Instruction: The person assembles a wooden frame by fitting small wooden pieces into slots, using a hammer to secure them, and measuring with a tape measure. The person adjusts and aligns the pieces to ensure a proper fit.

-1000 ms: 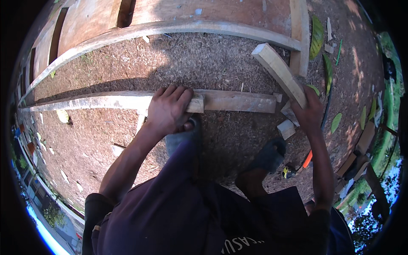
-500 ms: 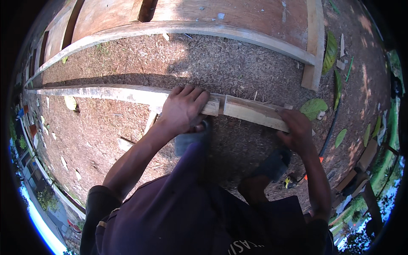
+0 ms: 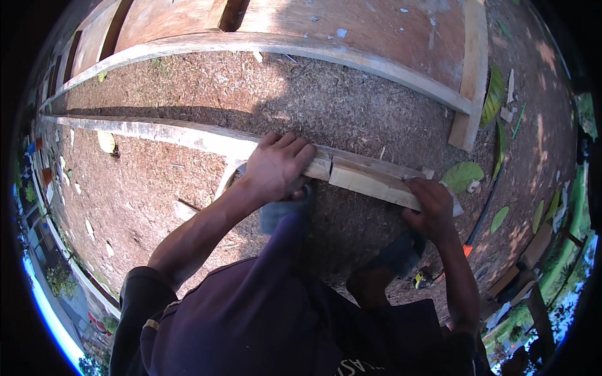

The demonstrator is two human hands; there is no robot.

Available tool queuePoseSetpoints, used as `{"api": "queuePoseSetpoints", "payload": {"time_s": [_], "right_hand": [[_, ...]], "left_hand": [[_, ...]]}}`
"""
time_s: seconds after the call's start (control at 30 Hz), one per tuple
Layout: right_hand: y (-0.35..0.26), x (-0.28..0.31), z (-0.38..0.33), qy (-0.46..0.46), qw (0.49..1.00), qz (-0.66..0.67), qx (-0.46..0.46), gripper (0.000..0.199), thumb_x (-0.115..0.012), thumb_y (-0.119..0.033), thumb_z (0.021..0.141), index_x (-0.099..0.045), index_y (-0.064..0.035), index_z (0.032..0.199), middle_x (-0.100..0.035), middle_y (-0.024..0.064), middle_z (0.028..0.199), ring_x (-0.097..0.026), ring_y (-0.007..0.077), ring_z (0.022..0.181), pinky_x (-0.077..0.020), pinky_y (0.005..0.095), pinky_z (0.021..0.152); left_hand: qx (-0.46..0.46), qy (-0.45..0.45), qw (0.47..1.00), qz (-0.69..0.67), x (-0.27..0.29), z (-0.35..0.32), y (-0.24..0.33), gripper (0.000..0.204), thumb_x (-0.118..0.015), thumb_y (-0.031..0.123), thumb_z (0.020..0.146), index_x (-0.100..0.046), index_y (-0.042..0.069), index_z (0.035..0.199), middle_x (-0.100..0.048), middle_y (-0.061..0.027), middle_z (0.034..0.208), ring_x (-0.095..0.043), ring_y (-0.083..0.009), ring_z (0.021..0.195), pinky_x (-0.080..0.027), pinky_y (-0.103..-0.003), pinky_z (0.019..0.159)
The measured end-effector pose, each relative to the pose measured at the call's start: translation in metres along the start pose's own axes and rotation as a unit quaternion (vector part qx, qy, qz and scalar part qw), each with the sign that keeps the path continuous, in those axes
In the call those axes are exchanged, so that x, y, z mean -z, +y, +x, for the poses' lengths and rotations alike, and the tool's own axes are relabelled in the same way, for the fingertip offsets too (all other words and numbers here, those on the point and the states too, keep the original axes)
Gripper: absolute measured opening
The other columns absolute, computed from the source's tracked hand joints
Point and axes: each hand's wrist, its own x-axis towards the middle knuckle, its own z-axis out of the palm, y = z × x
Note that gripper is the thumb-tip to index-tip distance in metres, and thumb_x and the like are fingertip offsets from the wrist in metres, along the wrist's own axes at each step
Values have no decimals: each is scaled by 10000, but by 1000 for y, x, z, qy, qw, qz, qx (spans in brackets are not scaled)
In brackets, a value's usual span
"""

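Observation:
A long wooden beam (image 3: 182,136) runs in from the far left, and my left hand (image 3: 279,164) is closed over its right end, fingers across the top. End to end with it lies a short wooden piece (image 3: 373,182), with only a thin dark seam showing between the two. My right hand (image 3: 434,207) grips the short piece at its right end, thumb on the near side. Another strip of wood appears behind the short piece along its far edge. The undersides of both pieces are hidden.
Beyond the beam lies a large plywood panel (image 3: 351,37) framed with wooden battens (image 3: 370,62). Leaves (image 3: 463,177) and wood scraps are scattered over the ground. A black cable (image 3: 489,207) and a small yellow-and-black object (image 3: 422,278) are at right, near my foot.
My right hand has shifted slightly left with the short piece, and the gap between it and the beam has closed to a seam. My left hand keeps its hold.

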Motion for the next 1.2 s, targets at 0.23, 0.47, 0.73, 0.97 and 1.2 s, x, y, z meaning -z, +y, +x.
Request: {"api": "queuePoseSetpoints", "payload": {"time_s": [0.23, 0.47, 0.73, 0.97, 1.2], "right_hand": [[5, 2, 8, -11, 1000, -10, -4, 562, -796, -170, 655, -716, -38, 1195, -728, 170, 1160, -702, 361, 1039, -541, 471, 887], [7, 0, 11, -17, 1000, -9, -10, 587, -823, -194, 642, -715, -55, 1202, -717, 142, 1161, -692, 338, 1050, -531, 464, 889], [-1, 14, 14, -15, 1000, -21, 6, 602, -809, -181, 677, -687, -44, 1250, -696, 141, 1149, -681, 364, 1042, -530, 481, 929], [-52, -11, -43, -14, 974, 192, -115, 654, -797, -279, 894, -510, -62, 1441, -706, 163, 1128, -727, 314, 969, -574, 431, 833], [-60, -15, -8, 21, 789, 418, -449, 579, -656, -275, 1039, -381, -96, 1515, -699, 175, 1083, -735, 233, 966, -625, 378, 717]], "left_hand": [[-10, 52, 999, 5, 3, -1, 12, 608, -847, 389, 678, -643, 102, 1173, -669, -44, 1095, -651, -235, 1042, -486, -434, 905], [19, 79, 996, -21, -13, -1, 18, 608, -827, 510, 740, -680, 175, 1226, -675, -8, 1190, -644, -205, 1081, -454, -486, 982], [-15, 85, 996, 18, -10, -2, 15, 529, -805, 491, 778, -702, 274, 1249, -686, 59, 1187, -635, -158, 1084, -447, -486, 1029], [-23, 80, 996, 7, -8, 5, 16, 509, -810, 491, 779, -716, 233, 1208, -696, 54, 1152, -647, -172, 1028, -469, -447, 988], [-3, 64, 997, -49, 3, 1, 14, 721, -861, 538, 743, -663, 89, 1271, -716, -62, 1146, -683, -262, 991, -485, -476, 957]]}}
